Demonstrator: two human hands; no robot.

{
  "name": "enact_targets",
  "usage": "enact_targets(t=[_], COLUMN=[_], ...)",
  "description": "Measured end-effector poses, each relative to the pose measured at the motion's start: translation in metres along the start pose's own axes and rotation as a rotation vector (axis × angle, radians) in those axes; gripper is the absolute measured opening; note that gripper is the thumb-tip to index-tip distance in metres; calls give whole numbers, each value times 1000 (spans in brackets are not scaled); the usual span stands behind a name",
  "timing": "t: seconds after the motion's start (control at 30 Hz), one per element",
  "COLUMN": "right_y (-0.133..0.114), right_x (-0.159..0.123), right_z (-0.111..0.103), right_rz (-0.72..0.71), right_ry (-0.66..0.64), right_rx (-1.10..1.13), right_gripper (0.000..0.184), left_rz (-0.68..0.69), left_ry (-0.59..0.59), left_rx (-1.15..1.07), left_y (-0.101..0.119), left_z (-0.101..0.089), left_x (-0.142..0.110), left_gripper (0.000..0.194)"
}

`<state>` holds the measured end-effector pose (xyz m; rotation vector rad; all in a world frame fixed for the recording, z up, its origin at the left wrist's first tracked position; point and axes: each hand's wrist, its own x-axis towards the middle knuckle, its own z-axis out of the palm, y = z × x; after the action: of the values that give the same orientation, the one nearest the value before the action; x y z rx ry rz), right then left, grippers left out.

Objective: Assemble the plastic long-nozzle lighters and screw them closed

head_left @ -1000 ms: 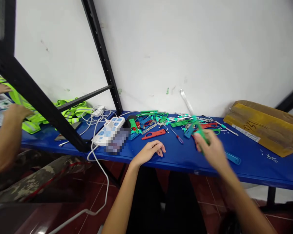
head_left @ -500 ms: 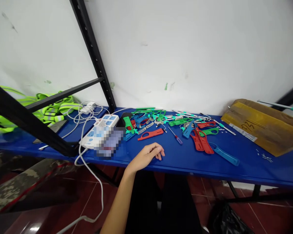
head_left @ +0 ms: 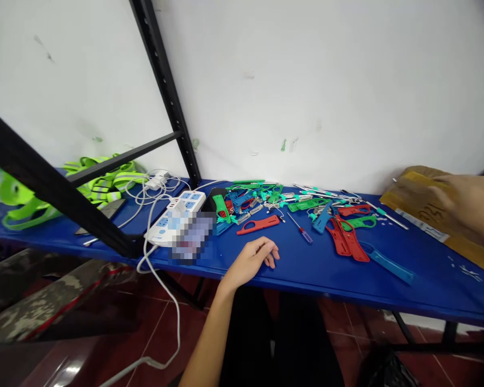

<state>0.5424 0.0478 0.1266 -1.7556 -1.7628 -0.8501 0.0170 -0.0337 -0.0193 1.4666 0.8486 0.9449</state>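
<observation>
The blue table (head_left: 298, 271) is bounded at the back by a white wall (head_left: 326, 70) and at the left by a black rack frame (head_left: 167, 80). Just inside the front edge the left hand (head_left: 256, 257) is rested, its fingers loosely curled and nothing seen in them. To its right, a strip of blue surface is left open along the edge as far as a blue handle piece (head_left: 393, 266); less sideways room is found at its left, where one power strip (head_left: 160, 231) and one pixelated phone-like object (head_left: 193, 236) are placed side by side. The right hand (head_left: 465, 204) is held at the far right, seen over the one tan package (head_left: 427, 217); it is blurred, and whether anything is grasped by it, or the package touched, cannot be told. Toward the wall a mixed pile (head_left: 242, 201) of small parts is spread, too tangled to be counted. Outside it, four red handle pieces (head_left: 262, 224) are counted: one alone beyond the left hand, two overlapped, one behind those. Two blue ones are counted, one near the front edge and one beside the pile, with one green handle piece (head_left: 350, 223) next to the overlapped pair. One screwdriver (head_left: 305, 233) is laid between the lone red piece and that pair. White scraps (head_left: 471, 274) are scattered near the package, too small for a sure count.
</observation>
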Motion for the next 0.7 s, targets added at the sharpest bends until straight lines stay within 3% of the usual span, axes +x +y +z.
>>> enact_targets(t=[0.1, 0.17, 0.27, 0.37, 0.5, 0.7], right_y=[-84, -152, -243, -299, -313, -289], right_x=[-18, -22, -20, -22, -33, -34], right_z=[29, 44, 61, 74, 84, 81], right_rz=[-199, -322, -507, -598, -591, -422], right_ry=[-173, -266, -427, -585, -673, -696], right_rx=[157, 243, 324, 343, 322, 263], right_gripper=[68, 52, 35, 38, 43, 46], left_rz=[18, 47, 114, 152, 207, 256], left_ry=[-12, 13, 187, 368, 372, 276], left_rx=[179, 290, 450, 660, 911, 1114], left_y=[11, 28, 59, 72, 55, 27], left_z=[-4, -16, -49, -81, -105, -122], left_x=[12, 35, 92, 147, 177, 171], left_gripper=[54, 52, 44, 33, 18, 31])
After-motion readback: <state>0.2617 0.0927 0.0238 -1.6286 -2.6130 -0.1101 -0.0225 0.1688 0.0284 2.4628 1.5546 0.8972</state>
